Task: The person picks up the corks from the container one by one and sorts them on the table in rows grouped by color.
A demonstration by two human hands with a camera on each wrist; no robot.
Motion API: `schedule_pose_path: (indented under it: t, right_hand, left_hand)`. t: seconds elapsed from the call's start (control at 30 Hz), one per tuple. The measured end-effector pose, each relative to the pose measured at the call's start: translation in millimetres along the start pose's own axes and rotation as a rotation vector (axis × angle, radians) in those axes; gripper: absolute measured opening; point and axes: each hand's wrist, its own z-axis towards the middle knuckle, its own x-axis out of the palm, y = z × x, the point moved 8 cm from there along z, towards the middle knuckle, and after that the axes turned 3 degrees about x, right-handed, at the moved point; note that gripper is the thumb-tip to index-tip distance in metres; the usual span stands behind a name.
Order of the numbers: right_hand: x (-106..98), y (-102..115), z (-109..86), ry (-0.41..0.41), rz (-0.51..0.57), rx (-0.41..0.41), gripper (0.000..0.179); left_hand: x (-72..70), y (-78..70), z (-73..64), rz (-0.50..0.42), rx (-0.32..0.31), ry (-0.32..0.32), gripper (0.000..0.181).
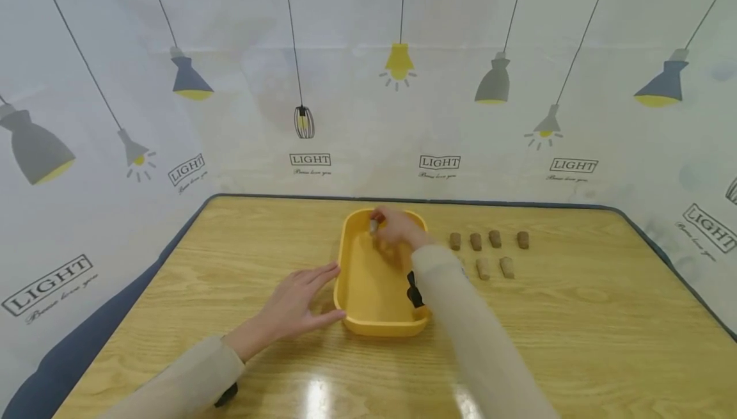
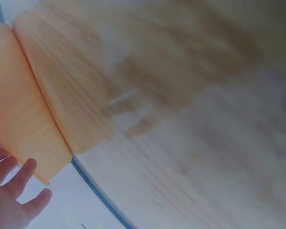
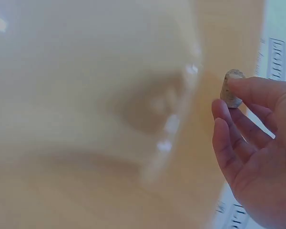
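A yellow plastic tray (image 1: pixel 377 328) stands on the wooden table. My right hand (image 1: pixel 397 229) is over its far end and pinches a small cork stopper (image 3: pixel 232 90) between thumb and fingers. The left hand (image 1: pixel 295 305) is at the tray's left side, thumb and fingers spread, fingertips right at the rim. In the left wrist view its fingers (image 2: pixel 20 179) stand next to the tray's outer wall. The right sleeve (image 1: pixel 460 304) hides part of the tray's right edge.
Right of the tray stand several brown corks (image 1: pixel 475 242) in a back row. Paler corks (image 1: pixel 483 268) form a nearer row, partly behind the right sleeve. A dark edge (image 1: pixel 322 199) borders the table, with a lamp-printed wall covering (image 1: pixel 357 99) behind.
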Motion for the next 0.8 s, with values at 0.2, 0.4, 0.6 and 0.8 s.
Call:
schedule_pose_path:
  t: [0.2, 0.4, 0.6, 0.8]
  right_hand:
    - [-39.6, 16.9, -6.7, -0.018, -0.091, -0.087, 0.039]
    - [-74.8, 13.3, -25.1, -0.034, -0.118, -0.175, 0.038]
    - [-91.3, -17.7, -59.1, -0.056, -0.134, -0.288, 0.037]
    - [-102.0, -59.8, -94.5, -0.051, -0.141, -0.219, 0.038]
  left_hand:
    - [0.4, 0.9, 0.3, 0.001, -0.002, 0.013, 0.077]
    - [2.0, 1.1, 0.8, 0.011, 0.002, 0.008, 0.078]
    - [2.8, 1.5, 1.1, -0.003, -0.009, 0.019, 0.078]
    - [3.1, 2.2, 0.6, 0.001, -0.011, 0.018, 0.078]
